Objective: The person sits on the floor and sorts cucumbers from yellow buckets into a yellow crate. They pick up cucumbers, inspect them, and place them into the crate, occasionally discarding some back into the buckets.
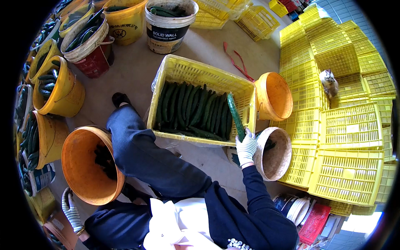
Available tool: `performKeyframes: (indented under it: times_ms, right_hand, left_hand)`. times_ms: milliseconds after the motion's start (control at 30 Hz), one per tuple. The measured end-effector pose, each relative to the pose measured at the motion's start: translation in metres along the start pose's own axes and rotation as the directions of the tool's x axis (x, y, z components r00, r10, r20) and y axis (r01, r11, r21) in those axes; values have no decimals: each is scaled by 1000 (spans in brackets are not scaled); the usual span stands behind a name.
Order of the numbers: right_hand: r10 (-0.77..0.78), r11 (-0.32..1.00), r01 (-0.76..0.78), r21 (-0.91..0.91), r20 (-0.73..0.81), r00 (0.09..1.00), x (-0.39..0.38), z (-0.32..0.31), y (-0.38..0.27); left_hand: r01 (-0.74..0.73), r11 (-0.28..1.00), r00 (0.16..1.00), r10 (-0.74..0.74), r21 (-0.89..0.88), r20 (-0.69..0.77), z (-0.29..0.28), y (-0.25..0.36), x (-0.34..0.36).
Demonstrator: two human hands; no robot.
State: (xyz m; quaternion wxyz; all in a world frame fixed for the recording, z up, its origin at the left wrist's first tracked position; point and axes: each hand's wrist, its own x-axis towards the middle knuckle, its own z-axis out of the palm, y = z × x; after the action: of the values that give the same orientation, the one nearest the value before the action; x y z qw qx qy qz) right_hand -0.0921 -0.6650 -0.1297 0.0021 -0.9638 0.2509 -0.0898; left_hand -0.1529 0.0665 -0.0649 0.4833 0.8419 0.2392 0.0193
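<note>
Left to right: the gloved left hand [71, 210] rests low beside a tilted orange bucket [79, 183], its grip not discernible. Yellow buckets [62, 93] along the left edge hold cucumbers. The yellow crate [187, 68] holds a row of cucumbers lying front to back. The gloved right hand [246, 146] is clamped on one cucumber [235, 116], its long axis running up and slightly left over the crate's right end. Two empty buckets [273, 96] stand further right.

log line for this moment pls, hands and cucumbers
right hand gloved, holds cucumber over yellow crate | left hand gloved, beside tipped orange bucket | crate holds a cucumber row
</note>
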Motion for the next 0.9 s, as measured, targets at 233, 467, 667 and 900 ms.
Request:
performKeyframes:
  times_ms: [233,467,667,900]
  right_hand:
    - [-35,999,35,-28,8,999,-1,2,4]
    - [-68,996,64,54,77,995,1,7,8]
    - [30,363,-439,822,461,887,7,16,15]
    - [-155,-310,-718,623,713,684,7,-22,-4]
  left_hand:
    - [-16,1000,1000,16,16,12,3,7,-2]
    - [4,1000,1000,-4,12,1,-1,1,-3]
    - [10,1000,1000,-11,24,6,1,4,-1]
    - [-3,1000,1000,3,-3,17,0,-7,4]
